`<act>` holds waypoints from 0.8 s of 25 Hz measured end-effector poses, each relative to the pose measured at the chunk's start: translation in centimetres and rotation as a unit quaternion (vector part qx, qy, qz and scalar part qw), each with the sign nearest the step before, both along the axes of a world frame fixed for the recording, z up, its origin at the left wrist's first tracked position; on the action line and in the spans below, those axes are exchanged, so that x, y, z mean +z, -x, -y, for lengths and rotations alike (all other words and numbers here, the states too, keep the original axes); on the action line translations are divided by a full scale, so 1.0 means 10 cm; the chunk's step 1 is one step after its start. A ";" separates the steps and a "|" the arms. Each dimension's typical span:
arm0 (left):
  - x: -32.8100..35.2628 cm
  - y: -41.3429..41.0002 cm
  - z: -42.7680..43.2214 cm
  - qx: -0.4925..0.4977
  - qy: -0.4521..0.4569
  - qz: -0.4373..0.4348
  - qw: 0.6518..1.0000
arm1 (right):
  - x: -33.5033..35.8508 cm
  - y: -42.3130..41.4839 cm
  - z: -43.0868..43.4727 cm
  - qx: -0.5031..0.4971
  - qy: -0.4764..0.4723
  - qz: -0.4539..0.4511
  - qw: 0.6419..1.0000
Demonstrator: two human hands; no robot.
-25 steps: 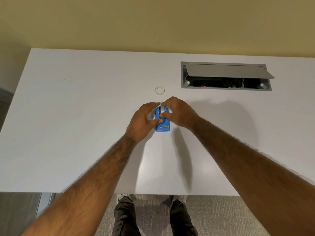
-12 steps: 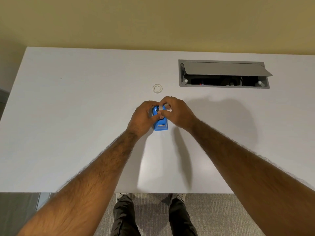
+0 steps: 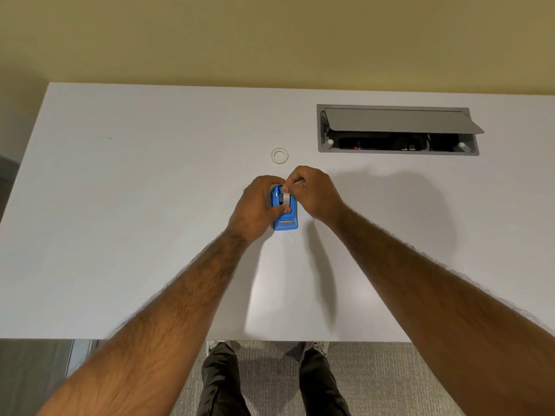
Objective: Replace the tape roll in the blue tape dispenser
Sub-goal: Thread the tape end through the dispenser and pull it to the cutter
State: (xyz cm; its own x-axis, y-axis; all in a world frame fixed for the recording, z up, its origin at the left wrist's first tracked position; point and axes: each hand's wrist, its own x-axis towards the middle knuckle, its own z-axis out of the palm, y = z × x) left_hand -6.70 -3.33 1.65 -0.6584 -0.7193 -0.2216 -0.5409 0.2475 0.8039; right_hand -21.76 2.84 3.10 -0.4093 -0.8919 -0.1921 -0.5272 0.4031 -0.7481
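Note:
The blue tape dispenser (image 3: 285,220) stands on the white table (image 3: 135,235), its cutter end toward me. My left hand (image 3: 256,207) wraps its left side, thumb across the top. A pale tape roll (image 3: 285,199) sits in the dispenser's slot. My right hand (image 3: 312,192) pinches at the roll's top from the right, fingers closed on the tape. A small empty white tape ring (image 3: 279,155) lies flat on the table just beyond the hands.
A grey cable box (image 3: 396,130) with its lid propped open is set into the table at the back right. The table's near edge runs below my forearms, with my legs and carpet under it. A yellow wall rises behind the table.
My left hand has closed further round the dispenser's side. My right hand's fingers have drawn together on the top of the roll. The dispenser stays in place.

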 end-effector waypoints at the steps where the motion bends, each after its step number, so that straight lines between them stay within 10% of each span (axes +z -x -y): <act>1: 0.00 0.00 0.01 0.004 -0.013 -0.006 1.000 | 0.00 0.00 -0.01 -0.002 0.001 -0.003 1.000; 20: -0.05 0.03 0.10 -0.014 -0.002 -0.001 1.000 | 0.08 -0.02 -0.09 0.042 0.009 -0.066 0.997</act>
